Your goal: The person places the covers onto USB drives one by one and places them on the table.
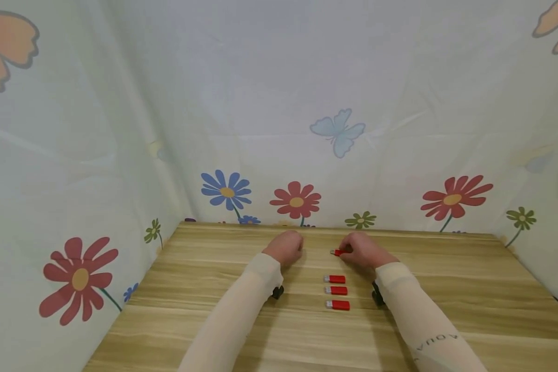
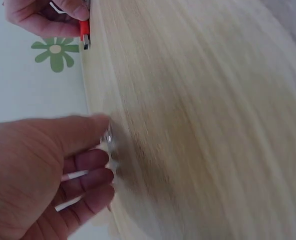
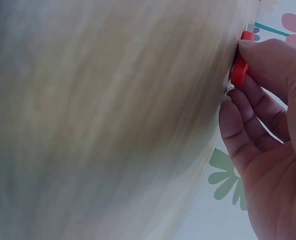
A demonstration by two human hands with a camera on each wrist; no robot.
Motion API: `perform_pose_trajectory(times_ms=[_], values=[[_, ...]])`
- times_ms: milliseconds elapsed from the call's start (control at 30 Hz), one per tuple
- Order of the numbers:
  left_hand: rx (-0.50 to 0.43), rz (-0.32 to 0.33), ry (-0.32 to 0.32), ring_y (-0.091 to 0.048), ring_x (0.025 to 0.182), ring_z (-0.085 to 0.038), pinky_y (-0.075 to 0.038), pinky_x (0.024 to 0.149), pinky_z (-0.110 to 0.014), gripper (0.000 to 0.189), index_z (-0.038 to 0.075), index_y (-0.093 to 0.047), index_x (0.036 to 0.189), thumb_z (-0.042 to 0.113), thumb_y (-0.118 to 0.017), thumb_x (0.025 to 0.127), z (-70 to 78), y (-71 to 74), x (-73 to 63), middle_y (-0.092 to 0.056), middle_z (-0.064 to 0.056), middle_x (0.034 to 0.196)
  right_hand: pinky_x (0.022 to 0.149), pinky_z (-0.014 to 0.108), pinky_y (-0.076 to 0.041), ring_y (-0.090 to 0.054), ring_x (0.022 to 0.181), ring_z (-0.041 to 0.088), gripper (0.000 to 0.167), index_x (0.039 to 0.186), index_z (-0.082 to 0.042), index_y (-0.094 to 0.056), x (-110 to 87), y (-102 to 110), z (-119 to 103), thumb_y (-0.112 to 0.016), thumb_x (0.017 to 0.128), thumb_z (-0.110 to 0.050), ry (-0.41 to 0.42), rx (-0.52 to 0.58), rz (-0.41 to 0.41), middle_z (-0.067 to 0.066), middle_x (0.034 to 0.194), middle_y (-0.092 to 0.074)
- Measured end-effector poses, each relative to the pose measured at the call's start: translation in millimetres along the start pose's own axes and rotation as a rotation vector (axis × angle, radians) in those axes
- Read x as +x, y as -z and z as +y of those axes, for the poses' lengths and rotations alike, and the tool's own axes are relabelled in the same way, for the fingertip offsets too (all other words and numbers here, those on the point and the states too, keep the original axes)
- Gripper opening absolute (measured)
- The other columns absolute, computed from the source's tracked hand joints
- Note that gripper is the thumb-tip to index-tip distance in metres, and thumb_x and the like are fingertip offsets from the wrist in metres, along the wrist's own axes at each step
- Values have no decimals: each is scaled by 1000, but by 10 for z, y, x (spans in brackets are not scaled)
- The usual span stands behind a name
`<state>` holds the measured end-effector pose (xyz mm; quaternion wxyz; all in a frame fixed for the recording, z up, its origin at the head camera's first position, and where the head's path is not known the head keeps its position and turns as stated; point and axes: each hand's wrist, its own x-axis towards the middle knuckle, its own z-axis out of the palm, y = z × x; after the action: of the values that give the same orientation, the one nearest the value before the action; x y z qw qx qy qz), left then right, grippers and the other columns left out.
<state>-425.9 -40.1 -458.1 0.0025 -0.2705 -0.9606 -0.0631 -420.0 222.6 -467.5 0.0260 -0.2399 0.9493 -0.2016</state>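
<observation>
My right hand (image 1: 363, 251) pinches a red USB stick (image 3: 241, 62) between thumb and fingertips, just above or on the wooden table (image 1: 204, 268); its metal plug points left. Across from it, my left hand (image 1: 285, 248) is bent low at the tabletop, apart from the stick. In the left wrist view the left thumb (image 2: 90, 127) lies over the forefinger, and the other fingers curl loosely. A small shiny bit shows at the thumb tip; whether it is a fingernail or a held piece cannot be told. Three red USB sticks (image 1: 336, 291) lie in a column nearer me, plugs to the left.
A pale curtain (image 1: 260, 103) printed with flowers and butterflies hangs behind the table's back edge and along both sides. Dark wrist camera mounts (image 1: 377, 294) sit under the cuffs. Both sleeves reach over the front of the table.
</observation>
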Motion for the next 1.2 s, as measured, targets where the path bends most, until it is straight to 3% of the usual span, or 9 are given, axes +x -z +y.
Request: perform_pose_trajectory(times_ms=[200,367,533,700,1000,1100,1200], values=[[52,-22,-57,-50,62,-13,-45,63,-26,23,17,-61,71,15,-68,93,-39,1,3,-57,5,68,69,30,-53,-58,73,13,5,87,-13,-75,10,27,-25,-78,88,-15,-23,7,-43,-2,81,-68],[61,-31,-94,-38,54,-12,-37,55,-26,32,18,-49,61,13,-70,85,-99,-13,3,-41,5,58,60,29,-46,-53,65,13,12,75,-14,-68,-37,70,-52,-78,82,-13,-15,-20,-48,-2,72,-62],[37,-5,-142,-29,53,-11,-31,53,-25,35,19,-44,58,13,-69,83,-177,-21,9,-30,7,56,58,29,-44,-51,62,14,13,73,-13,-66,-105,118,-70,-78,78,-12,-31,-14,-54,-2,70,-59],[-38,-9,-124,-38,54,-9,-35,54,-22,28,18,-55,62,15,-72,85,-211,59,-25,-41,8,57,57,29,-45,-53,62,13,12,75,-13,-67,-136,179,-103,-78,80,-15,-33,20,-36,-2,70,-60],[-144,38,-147,-49,64,-10,-41,61,-22,10,14,-66,78,13,-73,86,-111,244,-164,-54,5,69,63,28,-50,-55,65,10,8,78,-14,-71,-177,332,-217,-79,79,-16,79,2,46,-5,74,-66],[-190,52,-138,-54,71,-8,-47,67,-20,4,14,-71,88,17,-74,89,-75,275,-202,-62,6,77,65,28,-51,-56,66,9,7,79,-15,-71,-221,381,-264,-78,79,-15,83,6,43,-5,75,-67],[-256,59,-120,-60,79,-7,-54,76,-20,9,15,-75,99,19,-77,91,-16,309,-243,-69,7,88,67,28,-52,-58,68,9,7,81,-14,-72,-286,438,-322,-78,80,-14,88,34,37,-5,76,-68]])
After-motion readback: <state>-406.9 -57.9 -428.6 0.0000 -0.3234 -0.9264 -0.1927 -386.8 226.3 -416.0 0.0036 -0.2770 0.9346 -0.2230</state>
